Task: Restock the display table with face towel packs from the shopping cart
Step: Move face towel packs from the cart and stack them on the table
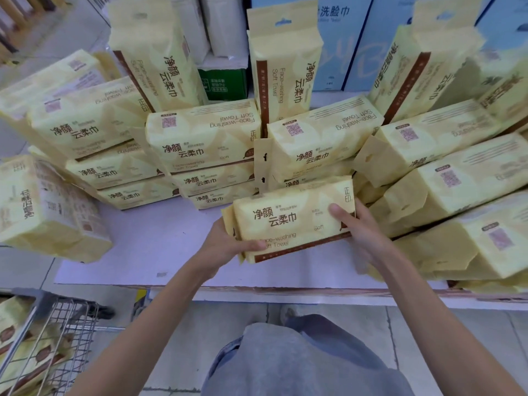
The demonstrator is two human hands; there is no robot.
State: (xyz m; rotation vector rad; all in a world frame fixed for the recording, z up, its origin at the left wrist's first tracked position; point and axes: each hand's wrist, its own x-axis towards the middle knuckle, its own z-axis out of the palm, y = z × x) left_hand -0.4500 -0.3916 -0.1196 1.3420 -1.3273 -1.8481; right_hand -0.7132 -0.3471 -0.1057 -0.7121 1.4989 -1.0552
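I hold one yellow face towel pack [288, 221] over the display table [160, 247], just in front of the middle stacks. My left hand [228, 247] grips its left end, thumb across the front. My right hand [357, 227] grips its right end, thumb on the front face. Stacks of the same packs [205, 144] lie flat across the table. Upright packs [285, 67] stand behind them. The wire shopping cart [57, 332] at lower left holds more packs [20, 347].
Large yellow packs are piled at the table's right side [457, 218], close to my right hand. Another big pack [48, 207] overhangs the left edge. Blue boxes [357, 38] and a green box [224, 84] stand at the back. Bare tabletop lies under and left of the held pack.
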